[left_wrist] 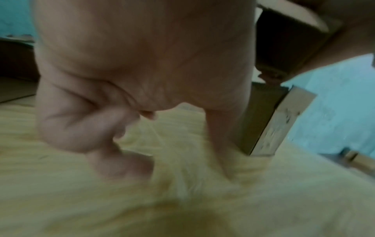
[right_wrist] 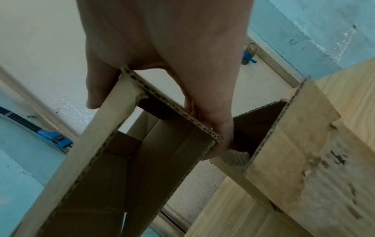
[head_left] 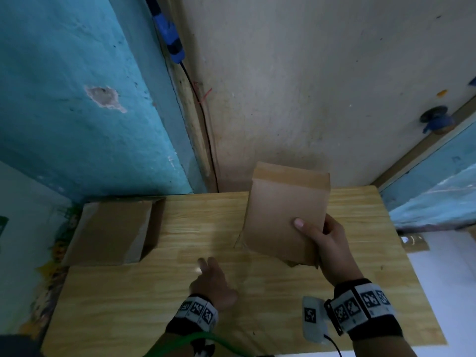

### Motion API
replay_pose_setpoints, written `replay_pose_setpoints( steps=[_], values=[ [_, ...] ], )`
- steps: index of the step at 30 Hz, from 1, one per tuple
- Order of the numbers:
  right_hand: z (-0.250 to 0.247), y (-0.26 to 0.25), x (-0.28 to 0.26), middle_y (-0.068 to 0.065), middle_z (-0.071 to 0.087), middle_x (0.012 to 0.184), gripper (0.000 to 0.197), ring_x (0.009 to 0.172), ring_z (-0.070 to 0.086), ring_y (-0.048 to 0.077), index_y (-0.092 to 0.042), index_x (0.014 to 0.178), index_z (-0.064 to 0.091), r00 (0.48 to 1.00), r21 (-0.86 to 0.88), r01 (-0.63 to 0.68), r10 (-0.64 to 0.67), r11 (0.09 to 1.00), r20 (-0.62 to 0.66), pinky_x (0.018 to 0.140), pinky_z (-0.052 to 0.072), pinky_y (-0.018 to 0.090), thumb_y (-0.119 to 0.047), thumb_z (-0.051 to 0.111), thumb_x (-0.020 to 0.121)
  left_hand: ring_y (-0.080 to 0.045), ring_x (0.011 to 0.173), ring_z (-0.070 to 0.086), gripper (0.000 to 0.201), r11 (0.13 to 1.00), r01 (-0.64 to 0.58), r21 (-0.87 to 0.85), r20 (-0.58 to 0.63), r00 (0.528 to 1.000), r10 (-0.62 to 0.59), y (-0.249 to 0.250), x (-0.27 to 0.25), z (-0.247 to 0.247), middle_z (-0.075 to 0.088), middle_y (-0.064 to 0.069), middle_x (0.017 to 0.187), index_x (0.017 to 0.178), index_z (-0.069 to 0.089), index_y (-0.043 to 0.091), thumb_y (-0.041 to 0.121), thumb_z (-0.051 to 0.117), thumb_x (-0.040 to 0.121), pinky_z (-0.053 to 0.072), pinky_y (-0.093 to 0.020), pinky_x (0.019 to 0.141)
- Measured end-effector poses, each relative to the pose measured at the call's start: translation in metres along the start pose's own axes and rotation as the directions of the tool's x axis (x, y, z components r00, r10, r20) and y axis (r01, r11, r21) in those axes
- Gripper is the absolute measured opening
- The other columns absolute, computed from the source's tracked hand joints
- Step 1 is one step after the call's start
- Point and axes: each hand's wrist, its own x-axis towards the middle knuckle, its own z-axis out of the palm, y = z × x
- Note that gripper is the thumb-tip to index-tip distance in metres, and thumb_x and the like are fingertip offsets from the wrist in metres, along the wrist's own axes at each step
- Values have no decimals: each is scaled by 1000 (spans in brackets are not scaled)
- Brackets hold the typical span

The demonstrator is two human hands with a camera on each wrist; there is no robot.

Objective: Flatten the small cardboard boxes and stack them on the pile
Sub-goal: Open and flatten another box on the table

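the right hand (head_left: 328, 249) holds a small cardboard box (head_left: 286, 215) up above the wooden table (head_left: 257, 318), over its far right part. the thumb (head_left: 305, 229) lies on the wide top face of the box and the other fingers are curled under its near right edge, so the box is pinched between thumb and fingers. in the right wrist view the box (right_wrist: 129, 168) is open at the near end, with the corrugated edges showing; it looks partly squeezed, not fully flat. the fingers (right_wrist: 219, 128) wrap around one wall of it and the thumb is on the opposite side.

the left hand (head_left: 212, 282) is low over the middle of the table and holds nothing. in the head view two fingers point forward, toward the far left. in the left wrist view the hand (left_wrist: 131, 72) is blurred; some fingers look curled in toward the palm and one reaches down to the table surface (left_wrist: 182, 200), but i cannot tell if it really touches.

a second cardboard box (head_left: 110, 233) lies on the far left corner of the table, with one open side turned to the right. in the right wrist view another cardboard piece (right_wrist: 300, 160) with torn marks stands on the table just beside the held box.

a blue and black cable (head_left: 171, 42) runs down the corner between the turquoise wall (head_left: 77, 99) and the beige wall (head_left: 322, 86).
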Motion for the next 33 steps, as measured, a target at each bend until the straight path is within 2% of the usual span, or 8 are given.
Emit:
replay_pose_setpoints(
  steps=[3,9,12,14,17,19,23,33],
  values=[
    [1,1,1,5,76,117,79,105,74,27,-13,126,66,1000,-12,8,-8,1000,2,87,60,61,-46,90,59,-32,123,54,141,996,-83,-19,100,991,84,1,0,-7,7,-8,159,146,-13,39,57,86,47,53,-41,95],
    [3,4,4,3,74,121,86,108,73,27,-17,130,64,1000,-27,11,-11,1000,18,86,62,59,-48,93,55,-29,139,38,149,968,-248,34,-2,969,248,1,0,-4,26,-2,159,145,-28,47,62,84,48,27,-56,114],
    [3,3,5,2,73,123,89,109,73,24,-19,132,62,999,-43,22,-20,999,32,88,62,54,-49,93,55,-32,148,19,145,965,-256,49,22,967,255,2,-2,-9,-4,0,165,145,-29,46,61,82,54,20,-58,117],
    [3,3,5,1,74,122,87,108,73,24,-19,132,62,999,-40,27,-26,999,42,88,63,53,-49,92,55,-32,147,14,141,956,-282,82,13,959,282,5,-6,-17,-14,5,162,150,-20,44,60,82,54,22,-55,118],
    [3,1,5,1,74,122,85,108,73,25,-20,131,62,999,-36,27,-26,999,47,85,63,54,-48,92,56,-23,129,38,114,949,-316,-13,-56,948,314,7,1,-32,24,2,143,149,24,34,56,82,54,44,-42,106],
    [3,1,5,1,73,122,88,108,73,23,-20,132,62,999,-36,21,-19,999,45,85,63,55,-48,92,55,-17,103,57,70,929,-352,-119,-82,936,344,11,5,-44,47,4,117,122,51,28,40,81,59,56,-39,89],
    [5,0,6,0,74,121,100,107,73,24,-20,133,61,999,-41,13,-11,999,44,85,62,59,-56,96,47,-11,78,61,12,918,-392,-62,-119,916,383,18,3,-51,64,7,94,83,62,19,14,69,75,52,-18,69],
    [0,-1,8,1,73,123,96,111,71,27,-20,132,61,999,-90,8,-4,996,45,86,62,57,-54,95,50,-20,100,62,19,942,-233,243,-251,923,293,14,-15,-93,60,0,109,102,61,23,18,63,84,49,-31,78]
  ],
)
